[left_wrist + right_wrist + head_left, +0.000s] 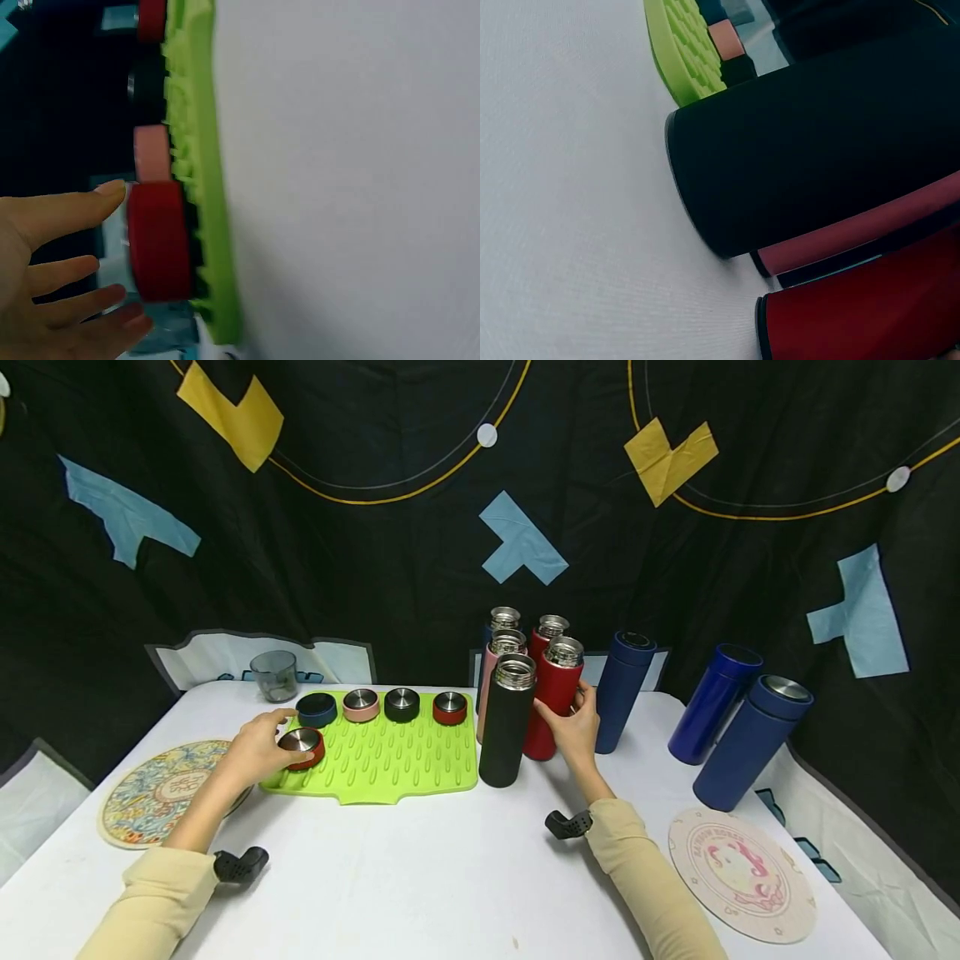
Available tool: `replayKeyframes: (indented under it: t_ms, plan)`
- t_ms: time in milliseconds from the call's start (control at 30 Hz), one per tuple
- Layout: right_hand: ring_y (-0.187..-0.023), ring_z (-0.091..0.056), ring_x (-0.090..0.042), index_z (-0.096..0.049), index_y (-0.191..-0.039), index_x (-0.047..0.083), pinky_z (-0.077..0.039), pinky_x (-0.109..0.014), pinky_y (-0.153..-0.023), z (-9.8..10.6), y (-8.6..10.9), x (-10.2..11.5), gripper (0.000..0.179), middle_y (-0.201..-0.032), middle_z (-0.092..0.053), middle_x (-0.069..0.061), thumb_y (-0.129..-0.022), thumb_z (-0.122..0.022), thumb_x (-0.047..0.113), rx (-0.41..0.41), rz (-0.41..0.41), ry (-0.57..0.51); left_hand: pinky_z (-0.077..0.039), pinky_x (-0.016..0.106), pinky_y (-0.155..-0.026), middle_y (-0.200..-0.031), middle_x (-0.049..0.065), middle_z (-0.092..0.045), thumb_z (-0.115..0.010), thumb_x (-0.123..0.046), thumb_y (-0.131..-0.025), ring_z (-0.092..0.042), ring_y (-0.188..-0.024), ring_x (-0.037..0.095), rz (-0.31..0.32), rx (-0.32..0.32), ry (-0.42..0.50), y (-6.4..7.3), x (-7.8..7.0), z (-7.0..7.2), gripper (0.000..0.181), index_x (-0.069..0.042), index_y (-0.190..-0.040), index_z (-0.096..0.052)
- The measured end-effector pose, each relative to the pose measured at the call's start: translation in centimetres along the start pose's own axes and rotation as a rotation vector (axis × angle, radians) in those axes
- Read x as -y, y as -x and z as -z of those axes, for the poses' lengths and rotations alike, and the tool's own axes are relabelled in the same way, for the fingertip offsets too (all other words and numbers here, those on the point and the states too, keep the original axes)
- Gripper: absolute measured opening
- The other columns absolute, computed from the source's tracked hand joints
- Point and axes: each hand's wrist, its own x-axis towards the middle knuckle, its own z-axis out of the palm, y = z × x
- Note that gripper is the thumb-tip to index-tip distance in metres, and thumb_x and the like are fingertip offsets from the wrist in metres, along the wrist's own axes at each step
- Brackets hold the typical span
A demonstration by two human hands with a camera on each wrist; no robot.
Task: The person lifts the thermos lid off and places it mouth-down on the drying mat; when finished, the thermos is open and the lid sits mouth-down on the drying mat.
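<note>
The left hand [258, 747] is spread wide beside a red cap [302, 745], with thumb and fingers reaching to its two sides; whether they already press on it, I cannot tell. The right hand [577, 727] has its grip on the front red bottle [557, 689], thumb on the left side, fingers around the right. This bottle stands upright, its long axis vertical and its bare mouth above the grip.

From the right hand, the cap lies well to the left, over the corner of the green mat [375, 768] — so the left hand is the nearer one. Between them, just left of the right hand's grip and closer to the person, stands the black bottle [507, 722].
</note>
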Motion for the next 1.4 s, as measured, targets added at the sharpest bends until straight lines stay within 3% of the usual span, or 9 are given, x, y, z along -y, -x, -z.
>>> replayKeyframes:
  t_ms: [133,300,533,767,1067,1400]
  plan:
    - [-0.114,-0.059,-0.030,-0.041,-0.131,0.001,-0.050,-0.046,-0.094,-0.1,0.0,-0.4,0.072,-0.127,-0.060,-0.019,-0.076,-0.084,0.017,0.012,0.009,0.012,-0.042,0.065,-0.088,-0.127,0.039,-0.044,-0.080,-0.019,-0.077,-0.046,-0.112,0.054,-0.034,-0.055,0.006,0.7,-2.1,0.4,0.073,0.013,-0.133,-0.043]
    - [-0.117,-0.057,-0.030,-0.039,-0.134,0.002,-0.048,-0.047,-0.096,-0.1,0.1,-0.5,0.072,-0.131,-0.057,-0.018,-0.078,-0.082,0.017,0.038,0.021,0.012,-0.040,0.065,-0.094,-0.127,0.037,-0.049,-0.081,-0.014,-0.076,-0.046,-0.116,0.053,-0.161,-0.103,0.025,1.6,-5.1,-0.1,0.069,0.011,-0.131,-0.048]
    - [-0.122,-0.053,-0.030,-0.040,-0.138,0.004,-0.044,-0.046,-0.101,0.5,0.8,-0.3,0.075,-0.135,-0.054,-0.017,-0.079,-0.082,0.021,0.059,-0.007,0.044,-0.043,0.061,-0.093,-0.125,0.028,-0.057,-0.084,-0.016,-0.073,-0.051,-0.116,0.048,-0.272,-0.024,0.053,2.0,-7.9,-2.5,0.062,0.002,-0.126,-0.058]
    - [-0.129,-0.047,-0.027,-0.041,-0.140,0.003,-0.036,-0.043,-0.108,2.4,1.7,1.3,0.075,-0.140,-0.049,-0.015,-0.079,-0.081,0.023,0.081,0.030,0.013,-0.045,0.055,-0.095,-0.120,0.025,-0.060,-0.086,-0.016,-0.069,-0.054,-0.114,0.043,-0.329,0.063,0.025,1.8,-8.1,-4.1,0.060,0.004,-0.120,-0.061]
    - [-0.128,-0.046,-0.037,-0.042,-0.136,-0.008,-0.036,-0.047,-0.107,5.8,3.0,6.3,0.066,-0.139,-0.049,-0.023,-0.081,-0.077,0.003,0.082,0.108,0.092,-0.042,0.056,-0.098,-0.123,0.026,-0.058,-0.086,-0.019,-0.069,-0.051,-0.117,0.044,-0.287,0.136,0.021,1.6,-8.0,-4.6,0.062,0.004,-0.121,-0.061]
    - [-0.129,-0.046,-0.034,-0.044,-0.134,-0.010,-0.034,-0.042,-0.109,8.7,2.1,6.6,0.064,-0.137,-0.048,-0.025,-0.080,-0.077,-0.001,-0.046,0.187,0.112,-0.042,0.056,-0.098,-0.121,0.024,-0.060,-0.087,-0.021,-0.068,-0.052,-0.116,0.044,-0.259,0.184,-0.003,1.3,-7.7,-4.9,0.063,0.004,-0.119,-0.062]
